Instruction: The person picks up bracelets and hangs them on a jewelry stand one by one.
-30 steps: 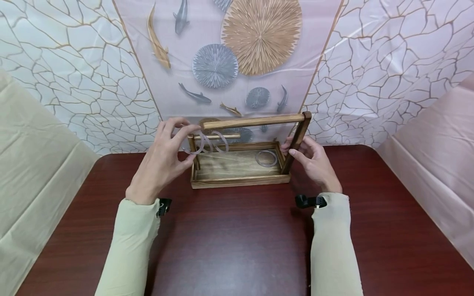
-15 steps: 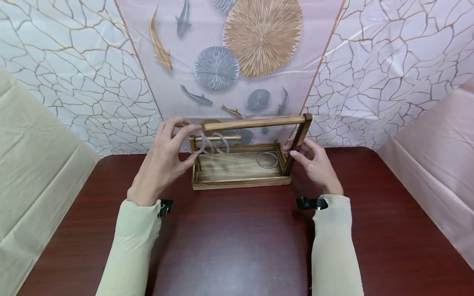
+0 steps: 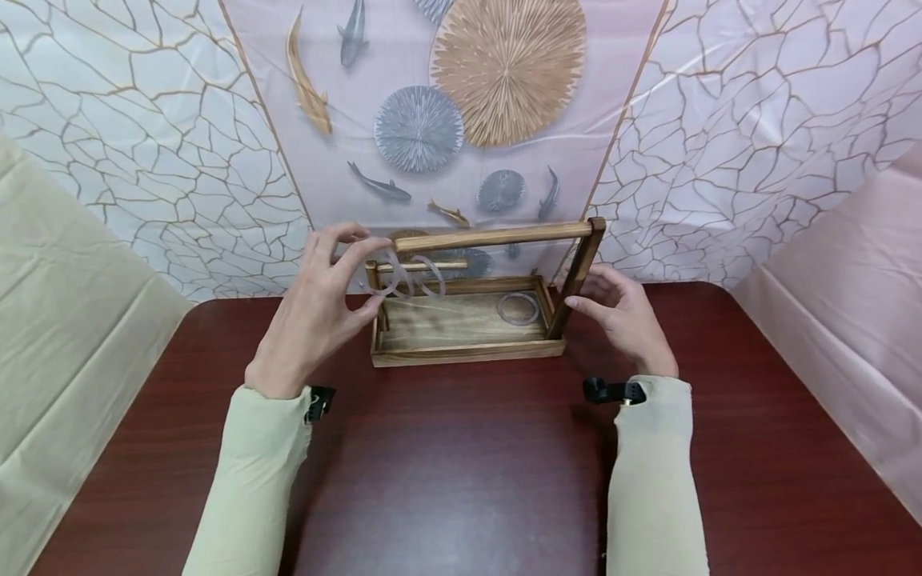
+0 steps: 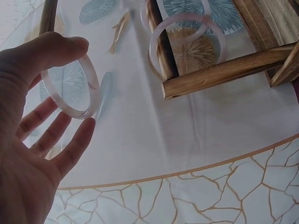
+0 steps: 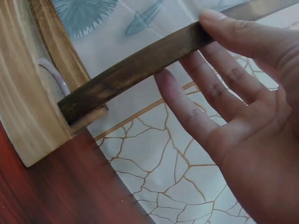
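At rack's left end — left hand (image 3: 311, 308) pinches bangle (image 4: 70, 88) | right hand (image 3: 625, 318) slack beside post (image 3: 576, 276)

Left hand (image 4: 28, 140) cut off below

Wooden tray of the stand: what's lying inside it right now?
One translucent pale ring lies flat at the right end of the wooden tray. Two more rings hang on the short rod above; the front rim hides the nearest strip of floor.
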`<act>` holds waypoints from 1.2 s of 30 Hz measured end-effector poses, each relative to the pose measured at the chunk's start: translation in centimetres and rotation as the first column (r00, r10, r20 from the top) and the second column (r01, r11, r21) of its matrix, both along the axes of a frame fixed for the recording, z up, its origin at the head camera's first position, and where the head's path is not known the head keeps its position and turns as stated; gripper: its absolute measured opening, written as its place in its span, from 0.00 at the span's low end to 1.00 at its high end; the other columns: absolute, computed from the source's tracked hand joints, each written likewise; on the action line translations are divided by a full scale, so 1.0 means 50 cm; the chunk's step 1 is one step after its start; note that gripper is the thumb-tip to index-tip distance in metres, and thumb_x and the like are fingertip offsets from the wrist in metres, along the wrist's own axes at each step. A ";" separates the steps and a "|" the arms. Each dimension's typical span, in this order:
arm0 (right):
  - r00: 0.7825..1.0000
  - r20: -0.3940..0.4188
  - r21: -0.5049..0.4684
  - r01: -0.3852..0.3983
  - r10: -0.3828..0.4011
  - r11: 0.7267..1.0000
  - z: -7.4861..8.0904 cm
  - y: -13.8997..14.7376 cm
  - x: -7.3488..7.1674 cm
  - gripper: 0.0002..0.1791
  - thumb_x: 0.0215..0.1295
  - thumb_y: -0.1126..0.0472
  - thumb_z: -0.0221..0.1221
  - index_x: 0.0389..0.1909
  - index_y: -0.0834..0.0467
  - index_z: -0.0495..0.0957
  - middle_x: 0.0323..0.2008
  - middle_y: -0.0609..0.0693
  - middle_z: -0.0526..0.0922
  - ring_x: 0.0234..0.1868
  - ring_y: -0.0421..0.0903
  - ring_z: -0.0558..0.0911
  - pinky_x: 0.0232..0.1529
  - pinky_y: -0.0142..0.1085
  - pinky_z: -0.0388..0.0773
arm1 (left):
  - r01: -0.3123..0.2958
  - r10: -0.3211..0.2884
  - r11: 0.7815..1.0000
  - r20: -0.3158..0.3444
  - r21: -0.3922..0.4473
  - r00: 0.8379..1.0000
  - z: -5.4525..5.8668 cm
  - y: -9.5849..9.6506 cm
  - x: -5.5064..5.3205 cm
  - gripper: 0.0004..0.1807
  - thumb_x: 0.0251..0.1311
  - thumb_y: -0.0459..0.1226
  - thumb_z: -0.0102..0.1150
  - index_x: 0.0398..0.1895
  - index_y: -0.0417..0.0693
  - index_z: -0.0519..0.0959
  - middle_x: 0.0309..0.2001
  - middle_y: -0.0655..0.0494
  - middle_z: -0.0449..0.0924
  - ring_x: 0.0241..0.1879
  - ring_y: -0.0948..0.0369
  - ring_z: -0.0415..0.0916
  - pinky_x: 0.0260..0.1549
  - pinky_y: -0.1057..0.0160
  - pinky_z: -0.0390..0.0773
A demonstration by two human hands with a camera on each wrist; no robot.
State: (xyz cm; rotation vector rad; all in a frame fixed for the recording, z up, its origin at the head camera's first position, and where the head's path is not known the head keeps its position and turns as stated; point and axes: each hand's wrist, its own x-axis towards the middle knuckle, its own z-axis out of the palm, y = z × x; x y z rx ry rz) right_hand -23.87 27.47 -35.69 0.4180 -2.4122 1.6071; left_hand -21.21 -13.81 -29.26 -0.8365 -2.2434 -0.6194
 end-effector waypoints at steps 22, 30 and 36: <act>0.973 0.106 -0.296 -0.163 0.203 0.941 -0.005 0.031 -0.019 0.22 0.67 0.75 0.61 0.59 0.56 0.75 0.49 0.44 0.85 0.48 0.37 0.87 0.50 0.33 0.85 | 0.064 -0.067 0.995 -0.029 -0.076 0.997 0.046 0.018 -0.006 0.34 0.52 0.31 0.75 0.64 0.53 0.76 0.62 0.46 0.70 0.59 0.46 0.67 0.53 0.51 0.78; 0.969 0.070 -0.330 -0.203 0.239 0.922 -0.003 0.029 -0.022 0.21 0.67 0.76 0.60 0.59 0.59 0.75 0.48 0.45 0.86 0.48 0.38 0.86 0.50 0.34 0.85 | 0.091 -0.093 0.993 -0.020 -0.070 0.996 0.050 0.022 -0.013 0.34 0.53 0.30 0.74 0.65 0.53 0.75 0.63 0.46 0.69 0.61 0.47 0.66 0.54 0.51 0.80; 0.971 0.064 -0.350 -0.196 0.232 0.916 -0.005 0.030 -0.020 0.21 0.68 0.76 0.59 0.58 0.59 0.75 0.48 0.45 0.86 0.48 0.38 0.86 0.49 0.35 0.86 | 0.107 -0.109 0.991 -0.028 -0.076 0.994 0.050 0.031 -0.019 0.35 0.52 0.30 0.74 0.65 0.54 0.75 0.63 0.46 0.70 0.61 0.47 0.66 0.53 0.51 0.79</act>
